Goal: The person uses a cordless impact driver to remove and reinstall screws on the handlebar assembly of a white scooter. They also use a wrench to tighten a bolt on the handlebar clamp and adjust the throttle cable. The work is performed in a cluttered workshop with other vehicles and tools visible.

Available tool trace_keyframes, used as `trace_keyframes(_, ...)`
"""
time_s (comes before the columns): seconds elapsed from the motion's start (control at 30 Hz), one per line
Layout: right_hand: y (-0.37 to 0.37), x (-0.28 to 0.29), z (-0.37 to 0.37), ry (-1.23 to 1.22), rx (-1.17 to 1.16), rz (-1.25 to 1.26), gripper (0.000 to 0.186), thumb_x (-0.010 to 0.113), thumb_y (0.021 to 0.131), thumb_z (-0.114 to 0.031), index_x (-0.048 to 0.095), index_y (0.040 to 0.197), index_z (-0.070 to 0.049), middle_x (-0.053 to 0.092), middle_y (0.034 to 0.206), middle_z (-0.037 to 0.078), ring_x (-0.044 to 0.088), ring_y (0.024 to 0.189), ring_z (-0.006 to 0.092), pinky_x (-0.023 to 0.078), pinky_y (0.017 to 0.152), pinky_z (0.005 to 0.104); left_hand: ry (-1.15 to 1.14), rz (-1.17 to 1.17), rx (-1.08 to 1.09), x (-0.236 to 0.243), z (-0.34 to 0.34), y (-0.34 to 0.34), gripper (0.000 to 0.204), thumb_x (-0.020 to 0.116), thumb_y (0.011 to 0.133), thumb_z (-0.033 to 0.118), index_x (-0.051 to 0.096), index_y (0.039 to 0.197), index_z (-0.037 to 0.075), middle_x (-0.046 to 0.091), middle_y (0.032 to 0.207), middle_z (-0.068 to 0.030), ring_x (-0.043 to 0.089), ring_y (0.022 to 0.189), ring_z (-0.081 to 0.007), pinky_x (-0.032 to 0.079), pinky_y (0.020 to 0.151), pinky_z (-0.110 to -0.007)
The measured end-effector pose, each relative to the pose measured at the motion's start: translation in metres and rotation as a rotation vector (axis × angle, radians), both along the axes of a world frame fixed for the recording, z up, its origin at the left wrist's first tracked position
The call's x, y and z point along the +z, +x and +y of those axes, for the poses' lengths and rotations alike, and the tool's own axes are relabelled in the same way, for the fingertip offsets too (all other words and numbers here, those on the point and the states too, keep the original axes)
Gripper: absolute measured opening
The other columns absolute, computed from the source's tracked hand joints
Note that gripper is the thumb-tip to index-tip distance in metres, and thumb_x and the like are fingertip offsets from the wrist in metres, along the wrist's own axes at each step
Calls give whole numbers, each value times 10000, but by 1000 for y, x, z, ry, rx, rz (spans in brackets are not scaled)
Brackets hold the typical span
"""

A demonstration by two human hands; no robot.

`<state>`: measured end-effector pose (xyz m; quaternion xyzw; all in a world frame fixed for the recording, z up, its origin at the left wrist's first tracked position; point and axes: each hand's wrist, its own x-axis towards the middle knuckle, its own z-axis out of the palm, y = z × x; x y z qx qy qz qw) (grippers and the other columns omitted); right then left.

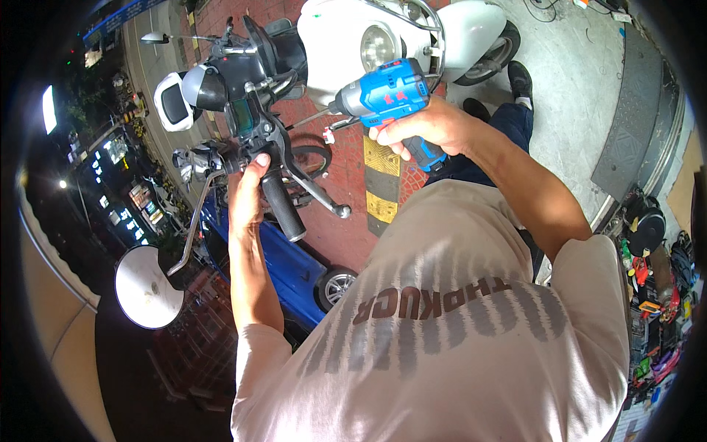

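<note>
My right hand (434,129) grips a blue cordless drill (390,85) whose long thin bit points left at the scooter's handlebar control housing (261,132), near a small green display. I cannot tell whether the tip touches it. Just below the housing, my left hand (248,188) holds the handlebar from underneath, thumb on top, beside the black rubber grip (283,206). A silver-tipped lever (320,191) runs alongside the grip. Under the drill's nose hangs a small white connector (328,136). The white scooter body (331,51) with its round lamp stands beyond.
A round mirror (147,287) sticks out at lower left. A blue car (287,272) lies behind the handlebar on red paving with a yellow-black strip (382,151). Tools and parts (655,309) are piled at right beside pale concrete (560,88). Lit signs show at left.
</note>
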<state>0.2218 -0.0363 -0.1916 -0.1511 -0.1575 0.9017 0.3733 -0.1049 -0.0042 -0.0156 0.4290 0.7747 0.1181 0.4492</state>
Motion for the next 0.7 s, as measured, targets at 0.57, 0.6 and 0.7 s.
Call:
trace_keyframes(0.57, 5, 6, 9, 40, 50, -77, 212, 788, 877, -114, 707, 1046, -14, 678, 809, 68, 628, 618, 139, 529, 560, 307, -92, 117, -40, 12, 10, 11, 487, 765, 862, 435, 716, 1092, 8, 700, 851, -52, 644, 637, -131, 497, 565, -271)
trace_keyframes(0.6, 3, 3, 8, 14, 58, -58, 208, 785, 876, -109, 707, 1041, -11, 677, 801, 71, 629, 615, 143, 530, 556, 310, -106, 130, -54, 13, 11, 6, 490, 763, 861, 445, 720, 1083, 10, 700, 845, -50, 641, 637, -131, 486, 560, -270)
trace_keyframes(0.7, -1, -3, 4, -60, 73, -28, 201, 779, 870, -95, 706, 1034, -3, 676, 788, 78, 631, 609, 152, 534, 549, 317, -75, 126, -48, 8, 9, 9, 497, 754, 864, 467, 730, 1069, 15, 699, 820, -42, 634, 637, -125, 454, 540, -266)
